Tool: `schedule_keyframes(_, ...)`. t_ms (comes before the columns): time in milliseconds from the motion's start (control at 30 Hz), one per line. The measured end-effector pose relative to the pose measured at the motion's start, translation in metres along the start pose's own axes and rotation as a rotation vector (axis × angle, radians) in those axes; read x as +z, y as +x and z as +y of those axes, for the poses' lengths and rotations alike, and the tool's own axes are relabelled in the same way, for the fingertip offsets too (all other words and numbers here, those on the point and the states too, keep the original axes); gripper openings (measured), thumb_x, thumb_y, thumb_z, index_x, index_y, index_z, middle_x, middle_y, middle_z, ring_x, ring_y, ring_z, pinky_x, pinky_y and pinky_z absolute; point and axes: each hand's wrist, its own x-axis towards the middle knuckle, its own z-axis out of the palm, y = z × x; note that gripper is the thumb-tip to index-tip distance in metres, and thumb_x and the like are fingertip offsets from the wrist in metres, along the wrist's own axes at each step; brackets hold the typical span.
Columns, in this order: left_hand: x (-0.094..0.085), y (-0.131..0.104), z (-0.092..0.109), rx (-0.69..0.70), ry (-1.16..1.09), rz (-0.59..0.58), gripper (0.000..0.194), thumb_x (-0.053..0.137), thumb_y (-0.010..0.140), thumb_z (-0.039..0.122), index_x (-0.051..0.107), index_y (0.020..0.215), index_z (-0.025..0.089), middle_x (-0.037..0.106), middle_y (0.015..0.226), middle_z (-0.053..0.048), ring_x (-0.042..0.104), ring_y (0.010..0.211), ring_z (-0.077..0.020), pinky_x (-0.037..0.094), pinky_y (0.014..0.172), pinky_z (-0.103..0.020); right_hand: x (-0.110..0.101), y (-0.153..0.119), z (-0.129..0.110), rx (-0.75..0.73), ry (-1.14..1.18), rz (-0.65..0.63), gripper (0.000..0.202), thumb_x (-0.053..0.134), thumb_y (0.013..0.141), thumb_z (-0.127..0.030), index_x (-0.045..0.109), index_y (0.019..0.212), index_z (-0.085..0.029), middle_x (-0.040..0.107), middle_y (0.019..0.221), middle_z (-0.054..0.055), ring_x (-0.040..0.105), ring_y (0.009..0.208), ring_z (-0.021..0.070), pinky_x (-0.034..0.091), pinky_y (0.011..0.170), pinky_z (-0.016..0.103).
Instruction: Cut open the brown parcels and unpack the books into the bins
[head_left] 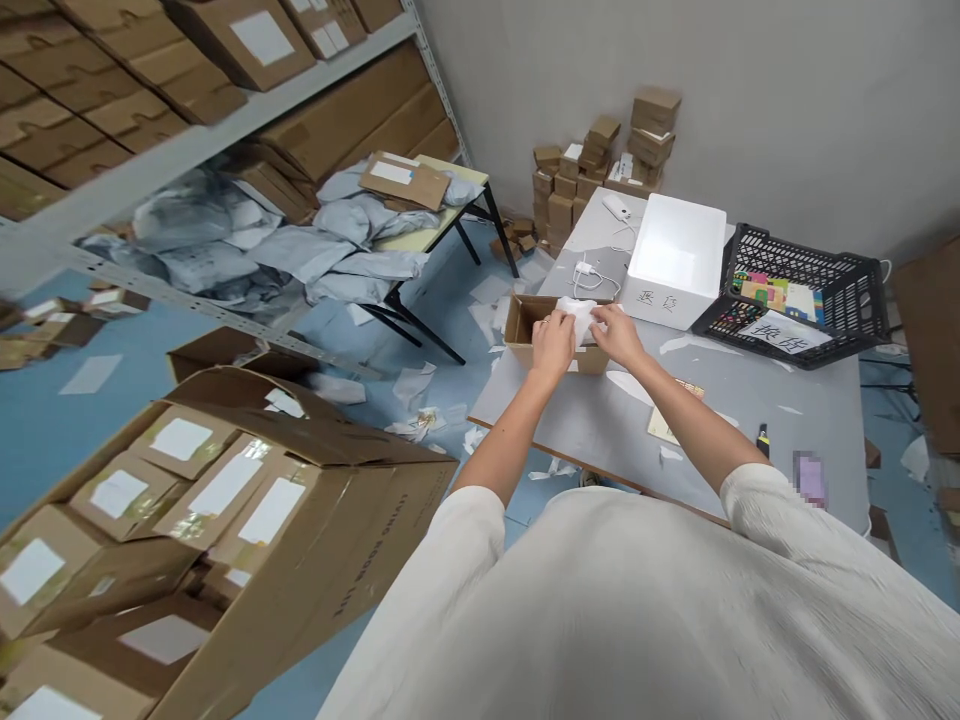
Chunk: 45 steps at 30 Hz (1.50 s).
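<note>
An open cardboard box stands on the near left part of the grey table. A crumpled white sheet, paper or thin plastic, lies over the box's right half between my two hands. My left hand is closed on the sheet's left side, above the front wall of the box. On the right side of the sheet, my right hand pinches it with bent fingers. What lies under the sheet inside the box is hidden.
A white bin and a black crate with colourful packs stand behind to the right. A cutter lies near the table's right side. At lower left is a large carton of labelled boxes. Paper scraps litter the floor.
</note>
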Motion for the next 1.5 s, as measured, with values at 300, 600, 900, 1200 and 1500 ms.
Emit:
schedule_keyframes(300, 0.013, 0.006, -0.007, -0.11, -0.002, -0.001, 0.028, 0.055, 0.104, 0.021, 0.074, 0.125, 0.018, 0.067, 0.136, -0.023, 0.049, 0.145, -0.0429, 0.032, 0.124, -0.055, -0.001, -0.007, 0.008, 0.01, -0.089, -0.074, 0.034, 0.053, 0.099, -0.017, 0.082, 0.116, -0.023, 0.078, 0.123, 0.013, 0.068, 0.117, 0.034, 0.053, 0.11, 0.053)
schedule_keyframes(600, 0.018, 0.006, 0.016, 0.07, -0.039, 0.01, 0.032, 0.052, 0.103, 0.015, 0.071, 0.128, 0.022, 0.066, 0.139, -0.018, 0.054, 0.139, -0.0389, 0.035, 0.124, -0.054, -0.025, -0.021, 0.014, 0.011, -0.081, -0.024, 0.036, 0.05, 0.1, -0.016, 0.082, 0.114, -0.025, 0.076, 0.122, 0.011, 0.066, 0.116, 0.0313, 0.051, 0.109, 0.048)
schedule_keyframes(900, 0.071, -0.012, 0.091, 0.408, -0.07, -0.168, 0.036, 0.053, 0.103, 0.011, 0.073, 0.13, 0.023, 0.07, 0.139, -0.014, 0.061, 0.134, -0.0336, 0.042, 0.119, -0.048, -0.071, -0.092, 0.084, 0.177, -0.127, 0.056, 0.034, 0.053, 0.099, -0.016, 0.082, 0.115, -0.022, 0.078, 0.117, 0.011, 0.068, 0.113, 0.0295, 0.053, 0.108, 0.046)
schedule_keyframes(1200, 0.168, -0.037, 0.128, 0.399, 0.024, -0.51, 0.039, 0.052, 0.104, 0.016, 0.073, 0.137, 0.024, 0.069, 0.144, -0.014, 0.066, 0.132, -0.0331, 0.049, 0.113, -0.046, -0.098, -0.243, 0.185, 0.75, -0.031, -0.019, 0.034, 0.057, 0.092, -0.016, 0.086, 0.111, -0.02, 0.083, 0.122, 0.011, 0.076, 0.107, 0.0272, 0.058, 0.105, 0.04)
schedule_keyframes(1500, 0.262, -0.075, 0.119, 0.117, -0.052, -0.926, 0.055, 0.06, 0.1, 0.024, 0.063, 0.155, 0.018, 0.06, 0.163, -0.018, 0.059, 0.149, -0.0366, 0.044, 0.126, -0.046, -0.046, -0.322, 0.218, 1.055, 0.396, 0.012, 0.047, 0.066, 0.081, -0.019, 0.082, 0.124, -0.024, 0.084, 0.13, 0.006, 0.076, 0.125, 0.0284, 0.056, 0.119, 0.047)
